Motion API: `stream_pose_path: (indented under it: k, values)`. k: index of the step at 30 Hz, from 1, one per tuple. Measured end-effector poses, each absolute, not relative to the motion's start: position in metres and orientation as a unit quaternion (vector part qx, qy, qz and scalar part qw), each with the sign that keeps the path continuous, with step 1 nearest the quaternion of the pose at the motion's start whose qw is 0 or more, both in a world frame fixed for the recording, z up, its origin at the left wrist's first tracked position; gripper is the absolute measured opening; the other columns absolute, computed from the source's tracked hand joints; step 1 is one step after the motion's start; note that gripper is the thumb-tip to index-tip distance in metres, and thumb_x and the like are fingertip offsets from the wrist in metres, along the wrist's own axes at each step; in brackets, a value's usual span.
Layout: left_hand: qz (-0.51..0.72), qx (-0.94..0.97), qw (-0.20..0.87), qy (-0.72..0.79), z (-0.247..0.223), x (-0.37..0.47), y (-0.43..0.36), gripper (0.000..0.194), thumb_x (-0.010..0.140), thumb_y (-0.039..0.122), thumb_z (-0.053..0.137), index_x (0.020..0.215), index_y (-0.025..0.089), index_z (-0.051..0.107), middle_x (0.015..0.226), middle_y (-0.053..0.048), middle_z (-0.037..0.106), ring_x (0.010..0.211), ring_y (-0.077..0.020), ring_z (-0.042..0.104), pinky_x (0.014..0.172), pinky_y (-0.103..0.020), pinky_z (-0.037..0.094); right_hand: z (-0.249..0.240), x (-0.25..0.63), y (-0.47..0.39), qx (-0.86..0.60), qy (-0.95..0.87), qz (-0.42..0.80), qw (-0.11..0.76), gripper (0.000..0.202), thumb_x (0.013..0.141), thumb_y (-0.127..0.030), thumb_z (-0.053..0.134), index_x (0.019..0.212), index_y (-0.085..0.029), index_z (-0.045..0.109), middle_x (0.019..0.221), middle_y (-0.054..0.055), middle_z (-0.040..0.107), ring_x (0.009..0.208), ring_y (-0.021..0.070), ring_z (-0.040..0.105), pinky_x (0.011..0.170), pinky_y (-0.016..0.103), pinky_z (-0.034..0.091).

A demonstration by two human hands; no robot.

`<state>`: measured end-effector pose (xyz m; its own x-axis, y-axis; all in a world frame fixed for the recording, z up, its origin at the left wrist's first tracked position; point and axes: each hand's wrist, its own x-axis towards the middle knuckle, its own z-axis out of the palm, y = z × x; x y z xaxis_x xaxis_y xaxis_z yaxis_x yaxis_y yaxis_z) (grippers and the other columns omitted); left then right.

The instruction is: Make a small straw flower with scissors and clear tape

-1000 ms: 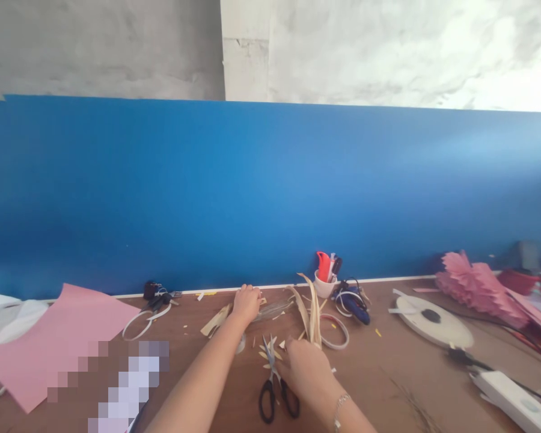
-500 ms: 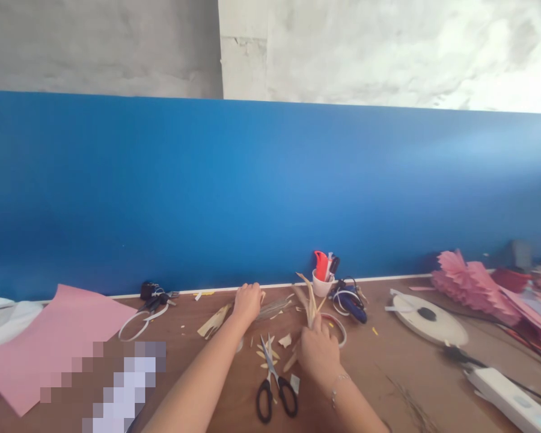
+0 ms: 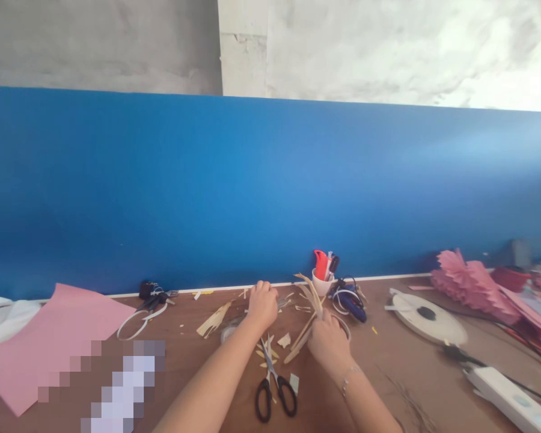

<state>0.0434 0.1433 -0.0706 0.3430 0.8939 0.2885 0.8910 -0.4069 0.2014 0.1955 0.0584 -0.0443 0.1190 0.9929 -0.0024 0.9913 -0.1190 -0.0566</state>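
My right hand (image 3: 329, 341) is closed on a bunch of pale, dry leaf-like strips (image 3: 314, 294) that fan out above the fingers. Farther left, my left hand (image 3: 262, 305) rests low over the table with its fingers curled; what they hold, if anything, is hidden. Scissors (image 3: 272, 376) with black handles lie partly spread between my forearms. Small cut pieces are scattered under the blades, with a larger torn scrap (image 3: 284, 340) beside them. Another split dry strip (image 3: 214, 320) lies left of my left hand. A tape roll (image 3: 345, 328) is partly covered by my right hand.
A white cup (image 3: 323, 282) holds a red tool and pens by the blue panel (image 3: 252, 192). Right of it are a blue corded item (image 3: 354, 305), a cream ribbon spool (image 3: 433, 317) and a white power strip (image 3: 514, 394). Pink paper (image 3: 58, 343) covers the left.
My left hand has moved right over the small scraps, uncovering a clear round item near its wrist. My right hand has shifted slightly right with the strips still in it.
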Motion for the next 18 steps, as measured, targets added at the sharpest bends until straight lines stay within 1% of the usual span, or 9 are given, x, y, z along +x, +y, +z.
stream_pose_path:
  k: [3, 7, 10, 15, 18]
  values:
    - [0.174, 0.850, 0.014, 0.498, -0.072, 0.060, 0.140, 0.025, 0.084, 0.017, 0.044, 0.094, 0.021, 0.067, 0.099, -0.007, 0.060, 0.102, -0.0223, 0.044, 0.086, -0.035, 0.033, -0.045, 0.192, 0.056, -0.746, -0.665, 0.025, 0.017, 0.037, 0.076, -0.005, 0.038, 0.098, -0.008, 0.068, 0.121, 0.023, 0.051, 0.105, 0.0310, 0.053, 0.078, 0.036, 0.043]
    - [0.159, 0.870, 0.024, 0.466, -0.078, 0.080, 0.139, 0.022, 0.084, 0.026, 0.048, 0.091, 0.022, 0.069, 0.097, -0.008, 0.060, 0.100, -0.0238, 0.044, 0.082, -0.036, 0.035, -0.048, 0.191, 0.056, -0.744, -0.668, 0.026, 0.016, 0.034, 0.078, -0.010, 0.040, 0.097, -0.007, 0.069, 0.124, 0.024, 0.048, 0.105, 0.0314, 0.052, 0.081, 0.037, 0.042]
    - [0.151, 0.872, 0.027, 0.464, -0.082, 0.090, 0.142, 0.024, 0.084, 0.022, 0.046, 0.087, 0.020, 0.070, 0.097, -0.010, 0.060, 0.098, -0.0252, 0.045, 0.080, -0.038, 0.036, -0.049, 0.191, 0.057, -0.744, -0.668, 0.028, 0.018, 0.033, 0.079, -0.014, 0.041, 0.095, -0.008, 0.069, 0.122, 0.023, 0.050, 0.102, 0.0301, 0.054, 0.081, 0.035, 0.043]
    - [0.154, 0.869, 0.033, 0.469, -0.080, 0.092, 0.146, 0.024, 0.081, 0.014, 0.045, 0.085, 0.016, 0.069, 0.095, -0.012, 0.061, 0.101, -0.0258, 0.046, 0.083, -0.038, 0.036, -0.050, 0.191, 0.057, -0.738, -0.674, 0.027, 0.021, 0.033, 0.080, -0.014, 0.041, 0.094, -0.007, 0.069, 0.118, 0.023, 0.052, 0.101, 0.0300, 0.055, 0.079, 0.034, 0.043]
    - [0.168, 0.856, 0.037, 0.487, -0.074, 0.081, 0.148, 0.024, 0.082, 0.013, 0.044, 0.084, 0.016, 0.068, 0.095, -0.012, 0.062, 0.101, -0.0254, 0.047, 0.084, -0.037, 0.036, -0.050, 0.191, 0.057, -0.735, -0.677, 0.032, 0.021, 0.031, 0.079, -0.013, 0.042, 0.093, -0.008, 0.070, 0.116, 0.023, 0.052, 0.100, 0.0303, 0.055, 0.079, 0.034, 0.043]
